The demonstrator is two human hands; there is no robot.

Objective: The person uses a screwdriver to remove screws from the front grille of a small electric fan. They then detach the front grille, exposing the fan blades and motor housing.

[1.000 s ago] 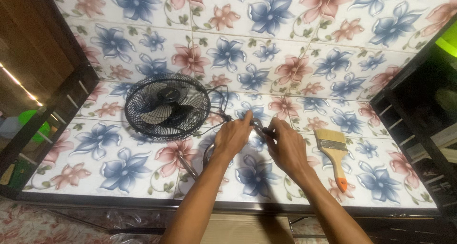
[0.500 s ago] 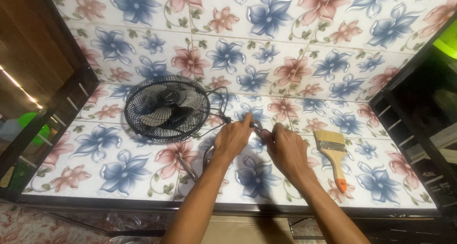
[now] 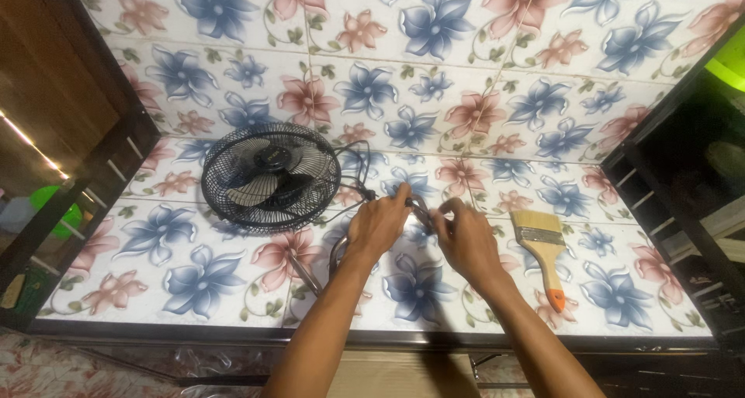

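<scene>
Both hands met over the worktop [image 3: 233, 289], left hand [image 3: 379, 224] and right hand [image 3: 468, 243] pinching the black cord [image 3: 419, 209] running left to the fan [image 3: 270, 176].

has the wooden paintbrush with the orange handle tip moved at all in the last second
No. The flat wooden paintbrush with the orange handle tip lies on the same blue flower of the floral tiled surface as before; only the camera shifted slightly.

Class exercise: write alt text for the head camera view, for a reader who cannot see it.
A person's left hand and right hand meet over a thin black power cord on a flower-patterned tiled surface. The cord runs left to a small black wire-caged fan lying flat; a wooden-handled paintbrush lies to the right.
</scene>
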